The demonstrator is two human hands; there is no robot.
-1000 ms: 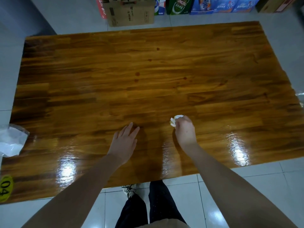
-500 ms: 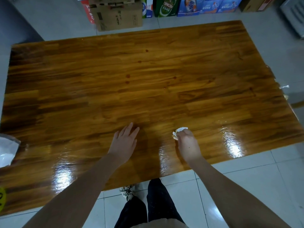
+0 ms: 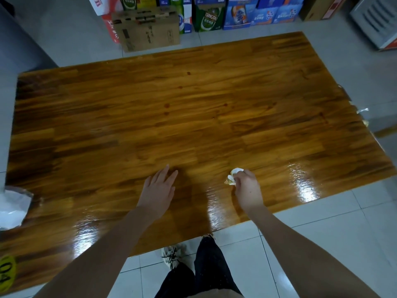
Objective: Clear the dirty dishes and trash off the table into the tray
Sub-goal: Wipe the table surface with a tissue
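In the head view, the right hand has its fingers curled round a crumpled white tissue, which sticks out past the knuckles on the far-left side of the fist and sits low over the glossy wooden desk, near its front edge. Whether the wad touches the wood cannot be told. It is a bunched lump with no clear long axis. The left hand lies flat on the desk with straight fingers pointing away from the person, holding nothing, near the tissue but apart from it. The right hand is therefore the one that already has the trash.

No tray shows in this view, so its direction cannot be stated. A white plastic bag overhangs the desk's left edge, well apart from both hands. No dishes show on the desk, so the tissue is probably among the last things to clear.

Compared with a second ago, the right hand and tissue have drawn back toward the front edge, while the left hand has kept its flat pose.
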